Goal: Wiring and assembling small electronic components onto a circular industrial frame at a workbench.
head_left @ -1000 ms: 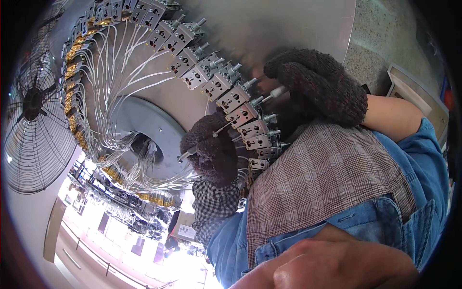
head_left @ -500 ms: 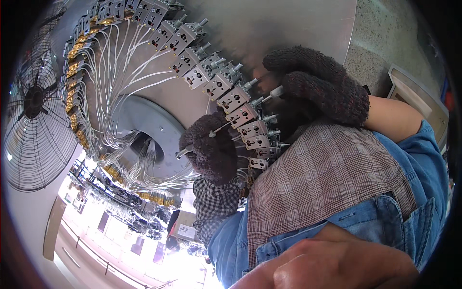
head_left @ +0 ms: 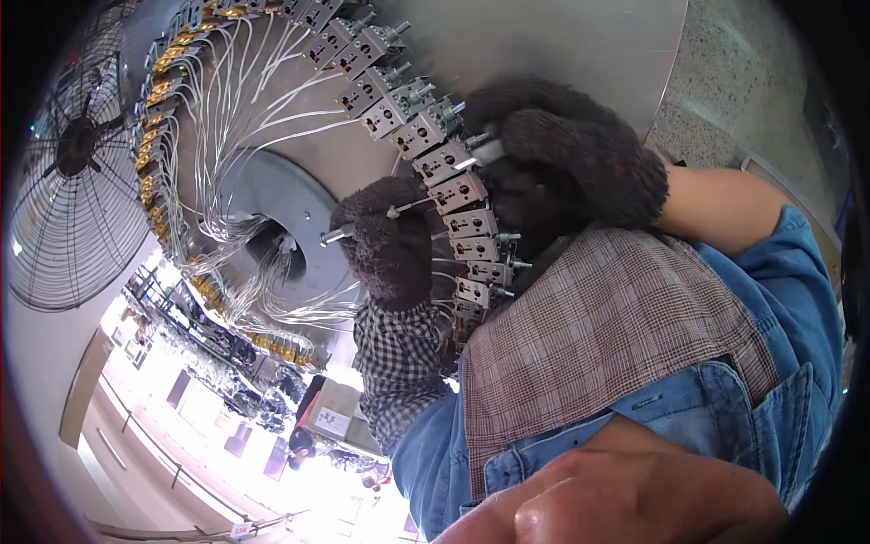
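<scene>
A ring of small silver metal box-shaped units (head_left: 444, 163), each with a short shaft, curves along the round metal table in front of me. My left hand (head_left: 385, 249), in a dark knitted glove, is closed inside the ring; a metal pin with a wider end (head_left: 337, 236) sticks out of it. Beside that glove a thin metal rod (head_left: 408, 208) reaches to one unit. On the outer side, my right hand (head_left: 571, 159), gloved alike and somewhat blurred, is closed around a short silver cylinder (head_left: 488, 151) in line with a unit's shaft. Its fingertips are partly hidden.
White wires (head_left: 213, 145) run from the units toward a grey round hub (head_left: 313, 204) with a dark central opening. Gold-coloured parts (head_left: 149, 190) line the ring's far left. A large caged fan (head_left: 77, 181) stands at left. A cardboard box (head_left: 335, 408) and people appear behind.
My right hand has moved left toward the units, bringing the silver cylinder against a shaft. My left hand stays by the thin rod. The whole view has shifted slightly.
</scene>
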A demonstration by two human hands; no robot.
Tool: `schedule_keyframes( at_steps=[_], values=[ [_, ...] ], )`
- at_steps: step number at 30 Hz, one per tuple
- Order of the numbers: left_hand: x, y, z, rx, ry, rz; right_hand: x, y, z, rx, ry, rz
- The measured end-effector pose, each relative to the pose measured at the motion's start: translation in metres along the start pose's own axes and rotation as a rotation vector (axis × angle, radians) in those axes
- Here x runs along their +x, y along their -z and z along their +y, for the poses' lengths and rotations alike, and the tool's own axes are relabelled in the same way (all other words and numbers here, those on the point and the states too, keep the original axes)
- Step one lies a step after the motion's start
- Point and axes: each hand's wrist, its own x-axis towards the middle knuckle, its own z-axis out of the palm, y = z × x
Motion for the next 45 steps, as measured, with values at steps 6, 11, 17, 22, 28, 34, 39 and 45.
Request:
schedule_keyframes(
  at_steps=[6,11,17,22,28,34,39,45],
  values=[
    [0.012,-0.014,-0.004,-1.281,0.555,0.213,0.029,0.0,-0.006,0.016,0.052,-0.045],
    [0.037,-0.017,-0.018,-0.659,0.462,0.245,0.069,0.004,-0.01,-0.178,0.34,-0.171],
    [0.078,-0.017,-0.029,-1.276,0.392,0.293,0.109,-0.024,-0.056,-0.526,0.353,-0.061],
    [0.111,-0.031,-0.029,-1.324,0.412,0.403,0.163,-0.003,-0.071,-1.41,1.458,0.041],
    [0.1,0.016,0.003,0.451,0.372,0.221,0.123,-0.04,-0.083,-0.264,0.084,-0.051],
    [-0.02,0.119,-0.008,1.272,0.142,0.285,0.14,-0.015,-0.07,-0.271,0.298,-0.138],
    [-0.113,0.133,-0.048,0.369,0.416,0.14,0.138,-0.022,-0.074,-0.477,0.387,-0.101],
    [-0.131,0.1,-0.032,0.144,0.445,-0.19,0.154,-0.017,-0.074,-1.057,0.83,-0.12]
  ],
)
